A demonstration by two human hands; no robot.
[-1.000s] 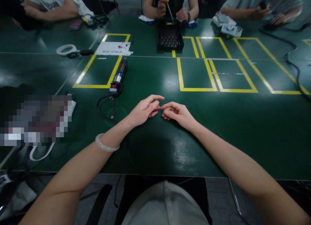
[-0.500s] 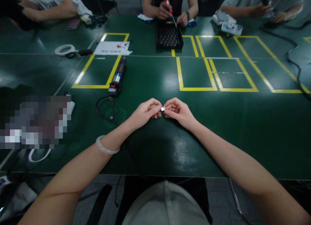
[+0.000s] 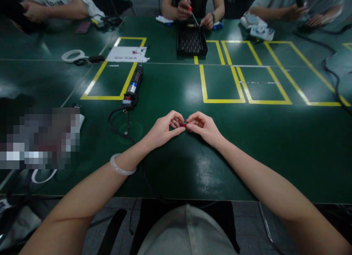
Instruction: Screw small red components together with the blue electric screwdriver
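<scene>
Pinching a tiny red piece with a dark upper part (image 3: 184, 125) between thumb and fingertips, the person's bare right hand (image 3: 204, 127) is held above the dark green glossy tabletop (image 3: 275, 145), near the middle of the view. The bare left hand (image 3: 164, 129) meets it from the other side – its thumb tip lies at the lower edge of the piece, its fingers curl above, and a gap shows between thumb and fingers. Whether that left grip is closed on the piece, one cannot tell; the piece is too small and partly hidden by the fingertips.

A pale translucent ring-shaped bangle (image 3: 118, 166) circles the left forearm. Beyond the left hand lies a black cylindrical powered tool with silver and blue bands (image 3: 133, 85), its slim tip pointing away from the person, beside a rectangle of yellow tape (image 3: 100, 98). A black looped cable (image 3: 110, 120) lies near its rear end. A white printed paper sheet (image 3: 125, 54) lies across the far part of that rectangle. Farther off – across the table – a co-worker holds a red-handled screwdriver (image 3: 189, 7) over a black open rectangular tray (image 3: 205, 51).
</scene>
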